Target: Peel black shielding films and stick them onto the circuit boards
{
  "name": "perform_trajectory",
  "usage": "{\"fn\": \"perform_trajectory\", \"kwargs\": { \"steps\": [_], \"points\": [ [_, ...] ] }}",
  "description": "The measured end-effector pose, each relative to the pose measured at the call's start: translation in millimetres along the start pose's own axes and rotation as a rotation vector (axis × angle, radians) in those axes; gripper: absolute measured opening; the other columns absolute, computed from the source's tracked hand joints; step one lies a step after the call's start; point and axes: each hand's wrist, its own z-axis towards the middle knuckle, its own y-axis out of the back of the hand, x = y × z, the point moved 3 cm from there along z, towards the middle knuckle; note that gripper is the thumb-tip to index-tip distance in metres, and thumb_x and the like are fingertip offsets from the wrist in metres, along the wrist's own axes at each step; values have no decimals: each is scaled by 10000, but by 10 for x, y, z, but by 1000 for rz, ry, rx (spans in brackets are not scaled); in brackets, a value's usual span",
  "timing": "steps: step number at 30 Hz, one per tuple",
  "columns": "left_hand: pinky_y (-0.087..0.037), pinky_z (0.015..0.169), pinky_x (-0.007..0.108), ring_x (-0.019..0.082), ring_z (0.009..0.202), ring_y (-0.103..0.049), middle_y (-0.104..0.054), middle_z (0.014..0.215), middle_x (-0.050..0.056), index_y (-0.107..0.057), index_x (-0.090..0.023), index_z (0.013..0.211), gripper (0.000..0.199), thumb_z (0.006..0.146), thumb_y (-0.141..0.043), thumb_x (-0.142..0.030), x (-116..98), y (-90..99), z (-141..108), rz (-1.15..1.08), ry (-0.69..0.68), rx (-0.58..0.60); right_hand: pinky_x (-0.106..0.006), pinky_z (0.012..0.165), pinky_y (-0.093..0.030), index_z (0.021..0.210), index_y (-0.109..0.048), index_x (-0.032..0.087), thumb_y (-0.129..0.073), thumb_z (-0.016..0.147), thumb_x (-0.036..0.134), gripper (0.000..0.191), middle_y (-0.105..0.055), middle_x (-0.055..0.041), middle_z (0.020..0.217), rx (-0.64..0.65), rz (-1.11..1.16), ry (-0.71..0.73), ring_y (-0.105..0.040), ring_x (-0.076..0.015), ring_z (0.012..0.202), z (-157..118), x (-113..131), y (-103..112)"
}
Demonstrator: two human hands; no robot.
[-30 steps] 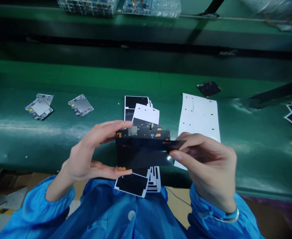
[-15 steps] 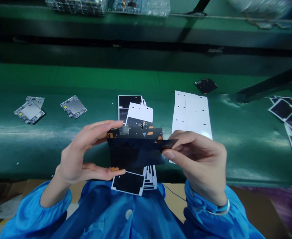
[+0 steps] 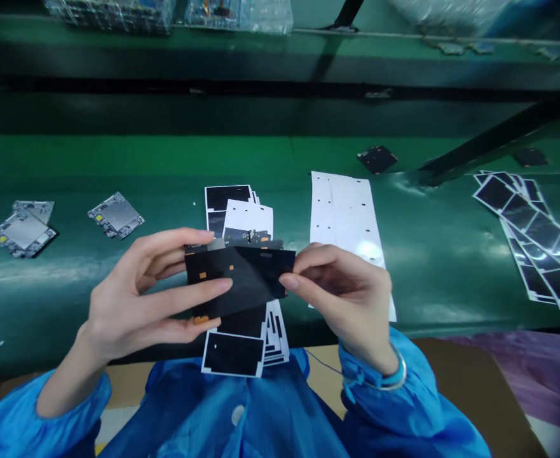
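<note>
My left hand [image 3: 136,292] grips a dark circuit board [image 3: 255,239] by its left side, a finger above and the thumb below. Another of its fingers presses on a black film [image 3: 246,270] that lies over the board's face; orange patches show through cutouts in it. My right hand [image 3: 346,286] pinches the film's right edge between thumb and forefinger. Below and behind the board, white-bordered sheets with black film panels [image 3: 234,355] lie in a stack at the table's front edge. The board's lower part is mostly hidden by the film.
Silver-shielded circuit boards [image 3: 116,215] lie to the left on the green table [image 3: 165,191]. A white sheet with small holes [image 3: 341,203] is right of centre. A dark board [image 3: 377,159] sits behind it, near a slanted black post [image 3: 499,133]. More film sheets [image 3: 537,229] overlap at the right.
The film now lies flatter against the board, and a left finger has come down onto it. Orange patches now show in its cutouts. The view has shifted to the right.
</note>
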Motion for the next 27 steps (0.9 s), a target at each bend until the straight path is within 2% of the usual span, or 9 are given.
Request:
{"fn": "perform_trajectory", "kwargs": {
  "steps": [4,7,10,13,15,19,23,27],
  "points": [
    [-668,1034,428,286,1268,-671,-543,1521,34,-613,-362,1420,657,829,-832,-174,65,-29,-40,-158,16,-103,-199,424,-460,723,-715,216,-871,772,285,177,-635,52,589,-14,183,-149,-546,-79,470,57,-134,104],
    [-667,1031,425,298,1293,-657,-582,1485,28,-627,-356,1373,612,820,-848,-215,133,-68,-114,-291,185,-159,-207,435,-455,736,-731,241,-891,768,389,221,-632,53,602,-85,218,-152,-546,-84,481,73,-206,231],
    [-693,957,391,279,1200,-719,-651,1415,51,-547,-370,1428,715,803,-874,-251,131,-122,-122,-363,265,-211,-281,575,-566,777,-743,284,-885,780,415,193,-715,18,726,-148,213,-88,-691,-160,647,52,-212,277],
    [-703,914,354,261,1142,-748,-674,1398,56,-507,-385,1473,865,731,-935,-261,56,-153,-47,-404,186,-247,-385,780,-627,820,-738,297,-841,840,356,121,-763,0,819,-50,232,-78,-765,-228,827,19,-190,158],
    [-708,869,327,250,1107,-760,-682,1388,69,-491,-373,1491,912,712,-946,-239,8,-146,0,-359,163,-237,-395,830,-631,820,-737,281,-832,849,296,100,-754,10,789,-6,187,-53,-757,-210,807,0,-161,73],
    [-708,850,324,271,1137,-747,-660,1417,98,-462,-348,1507,912,734,-929,-222,-28,-94,2,-312,193,-179,-293,666,-620,798,-745,253,-843,815,205,110,-727,21,736,8,55,4,-693,-150,686,-22,-110,41],
    [-713,866,383,302,1162,-739,-625,1471,68,-419,-433,1529,893,792,-886,-243,-16,-88,-47,-396,211,-140,-229,570,-583,821,-753,258,-835,805,130,152,-721,33,738,34,43,18,-678,-120,645,-46,-102,104],
    [-715,873,409,307,1183,-729,-627,1468,50,-410,-474,1525,880,808,-876,-264,-26,-106,-44,-397,218,-139,-212,532,-555,831,-755,266,-829,809,111,172,-718,38,740,46,71,10,-657,-105,609,-65,-110,126]
  ]
}}
